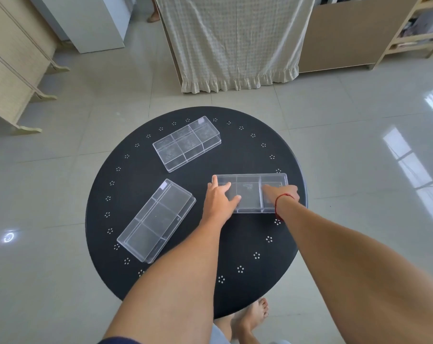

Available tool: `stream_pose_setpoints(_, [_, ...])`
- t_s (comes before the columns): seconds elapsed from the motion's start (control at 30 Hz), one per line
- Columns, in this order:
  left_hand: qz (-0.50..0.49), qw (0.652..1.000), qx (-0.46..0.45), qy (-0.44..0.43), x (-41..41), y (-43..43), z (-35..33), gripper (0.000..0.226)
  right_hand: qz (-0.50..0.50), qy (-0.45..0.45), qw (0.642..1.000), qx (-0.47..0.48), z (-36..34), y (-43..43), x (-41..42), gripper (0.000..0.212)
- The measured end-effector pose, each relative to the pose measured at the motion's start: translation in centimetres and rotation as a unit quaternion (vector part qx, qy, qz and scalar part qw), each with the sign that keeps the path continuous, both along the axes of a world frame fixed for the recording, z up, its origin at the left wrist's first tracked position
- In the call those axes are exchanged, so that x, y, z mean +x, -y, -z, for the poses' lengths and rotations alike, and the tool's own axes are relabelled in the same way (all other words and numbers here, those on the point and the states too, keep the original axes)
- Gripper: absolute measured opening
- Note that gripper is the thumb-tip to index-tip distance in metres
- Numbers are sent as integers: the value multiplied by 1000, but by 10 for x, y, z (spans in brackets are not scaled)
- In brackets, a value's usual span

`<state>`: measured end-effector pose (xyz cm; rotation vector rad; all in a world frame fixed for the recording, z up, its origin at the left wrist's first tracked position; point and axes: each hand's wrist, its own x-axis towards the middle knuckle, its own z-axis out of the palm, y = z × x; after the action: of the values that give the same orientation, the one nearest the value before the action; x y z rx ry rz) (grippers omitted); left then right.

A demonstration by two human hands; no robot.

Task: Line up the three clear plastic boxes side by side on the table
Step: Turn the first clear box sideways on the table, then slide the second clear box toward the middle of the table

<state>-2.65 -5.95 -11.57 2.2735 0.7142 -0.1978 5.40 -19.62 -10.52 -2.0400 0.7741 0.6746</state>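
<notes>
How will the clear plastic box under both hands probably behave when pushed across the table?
The clear plastic box looks rigid, so it should probably slide whole, not flex. It is empty and thin-walled, so likely light. Low and flat on the black table, it seems unlikely to tip.

Three clear, compartmented boxes on the round black table [235, 244] — far box [187, 144] angled, left box [156, 220] diagonal near the edge, right box [250, 192] lying crosswise — all well apart.

Home, likely living room: glossy tiled floor [334, 115], frilled checked cloth [235, 40] over furniture, wooden shelf unit [414, 33], cream cabinet [14, 58], person's bare feet [250, 316] by round black bench [235, 244].
</notes>
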Motion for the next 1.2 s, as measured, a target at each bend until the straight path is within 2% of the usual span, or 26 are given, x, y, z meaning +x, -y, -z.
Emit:
stream_pose_setpoints(0.1, [19, 1000, 16, -8, -1, 1, 0, 59, -120, 62, 985, -103, 4, 1, -7, 82])
stream_pose_setpoints(0.2, [73, 994, 82, -8, 6, 2, -3, 60, -327, 197, 908, -171, 4, -1, -6, 80])
stream_pose_setpoints(0.23, [93, 991, 91, -13, 8, 3, -4, 61, -382, 206, 887, -161, 3, -2, -5, 83])
stream_pose_setpoints(0.3, [110, 990, 75, -38, 8, 6, -7, 62, -434, 168, 874, -139, 2, -2, -8, 82])
stream_pose_setpoints(0.5, [127, 989, 71, -24, -22, 8, -6, 58, -429, 155, 875, -163, 6, 5, -38, 75])
stream_pose_setpoints(0.57, [102, 992, 73, -5, -29, 3, -9, 56, -438, 162, 865, -185, 0, -7, -39, 71])
stream_pose_setpoints(0.67, [35, 994, 103, 1, -38, -19, -15, 57, -456, 179, 855, -167, -11, -39, -38, 67])
stream_pose_setpoints(0.83, [-56, 986, 137, -82, -75, -71, -15, 66, -522, 186, 823, -127, -18, -104, -50, 64])
stream_pose_setpoints(0.97, [-127, 975, 113, -141, -99, -99, -7, 71, -564, 166, 805, -78, -13, -151, -67, 64])
stream_pose_setpoints(1.13, [-87, 988, 96, -79, -99, -134, -5, 56, -505, 132, 853, 2, -6, -192, -77, 47])
stream_pose_setpoints(1.2, [-54, 994, 87, -43, -97, -150, -5, 50, -468, 104, 878, 21, -4, -203, -78, 51])
